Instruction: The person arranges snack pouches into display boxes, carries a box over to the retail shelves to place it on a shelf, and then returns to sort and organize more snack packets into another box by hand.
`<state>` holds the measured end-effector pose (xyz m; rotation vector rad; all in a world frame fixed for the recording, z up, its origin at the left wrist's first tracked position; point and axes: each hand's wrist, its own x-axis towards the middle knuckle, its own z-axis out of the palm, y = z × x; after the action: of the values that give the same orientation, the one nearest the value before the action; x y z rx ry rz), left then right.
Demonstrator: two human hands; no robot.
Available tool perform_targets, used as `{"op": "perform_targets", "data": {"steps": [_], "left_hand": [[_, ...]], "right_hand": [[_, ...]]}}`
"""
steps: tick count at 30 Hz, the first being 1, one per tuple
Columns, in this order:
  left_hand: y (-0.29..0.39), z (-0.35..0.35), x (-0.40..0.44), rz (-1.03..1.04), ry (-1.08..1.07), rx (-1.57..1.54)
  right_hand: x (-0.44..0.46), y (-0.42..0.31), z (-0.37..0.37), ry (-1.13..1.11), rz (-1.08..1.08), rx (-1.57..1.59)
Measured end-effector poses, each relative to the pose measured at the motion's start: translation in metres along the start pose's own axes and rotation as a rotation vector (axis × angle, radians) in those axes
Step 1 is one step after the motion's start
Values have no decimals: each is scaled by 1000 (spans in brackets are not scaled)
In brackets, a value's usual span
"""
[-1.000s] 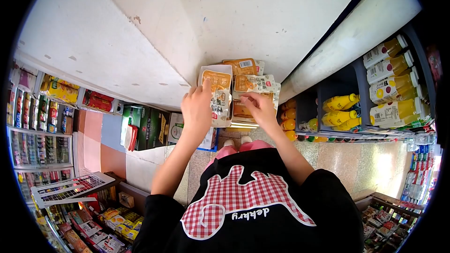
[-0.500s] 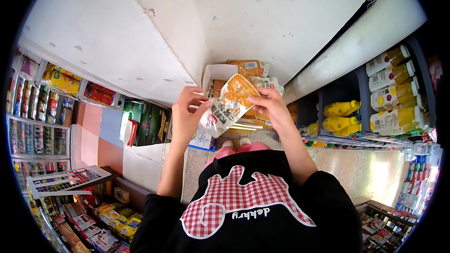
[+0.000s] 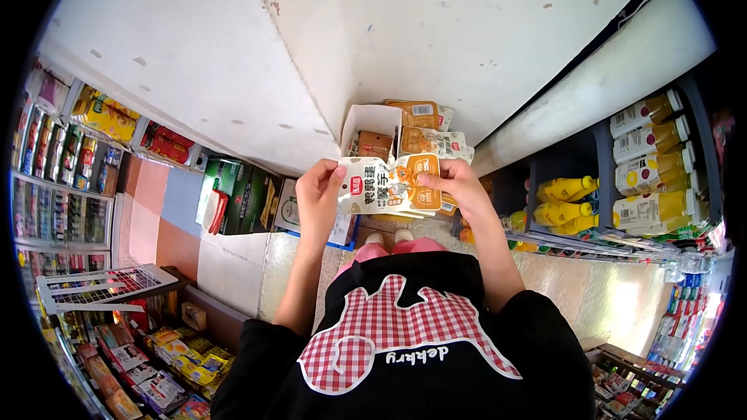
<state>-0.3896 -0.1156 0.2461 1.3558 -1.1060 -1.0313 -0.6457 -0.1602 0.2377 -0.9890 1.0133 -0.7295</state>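
Observation:
A white and orange snack packet (image 3: 377,186) with dark printed characters is stretched level between my two hands. My left hand (image 3: 320,191) pinches its white left end between thumb and fingers. At the orange right end, my right hand (image 3: 461,184) grips with the thumb on top and the fingers behind. Just beyond the packet, a white open box (image 3: 372,118) holds brown packets, partly covered by the one I hold. Similar white and orange packets (image 3: 436,142) lie stacked beside the box, against the white wall.
Shelves with yellow bottles (image 3: 566,189) and larger juice bottles (image 3: 650,162) stand on the right. A green box (image 3: 240,196) sits on the floor to the left. Snack racks (image 3: 187,356) fill the lower left, and a white wire rack (image 3: 105,286) juts out there.
The packet has turned from a slant to level and come slightly lower. My left hand, fingers loosely spread near it before, now pinches its left end. My right hand keeps its grip.

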Motion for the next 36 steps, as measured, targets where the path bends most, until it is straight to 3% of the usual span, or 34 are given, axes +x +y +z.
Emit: {"op": "perform_targets", "data": {"steps": [3, 6, 9, 15, 22, 28, 32, 36], "left_hand": [[7, 2, 1, -30, 15, 4], [10, 0, 4, -190, -34, -133], [-8, -2, 13, -333, -140, -529], [-23, -3, 16, -425, -186, -700], [-36, -5, 9, -372, -215, -419], [-9, 15, 0, -295, -154, -199], [-10, 8, 2, -283, -124, -164], [-15, 2, 2, -286, -99, -155]], "right_hand": [[-1, 6, 0, -4, -24, 39], [-1, 16, 1, 14, -73, 120], [-8, 12, 7, 44, -74, 237], [-18, 9, 7, 19, -56, 327], [-22, 21, -7, 48, -57, 62], [-23, 38, -47, 153, 48, 273], [-14, 41, -85, 393, -131, 462], [10, 65, -130, 466, -62, 404]]}}
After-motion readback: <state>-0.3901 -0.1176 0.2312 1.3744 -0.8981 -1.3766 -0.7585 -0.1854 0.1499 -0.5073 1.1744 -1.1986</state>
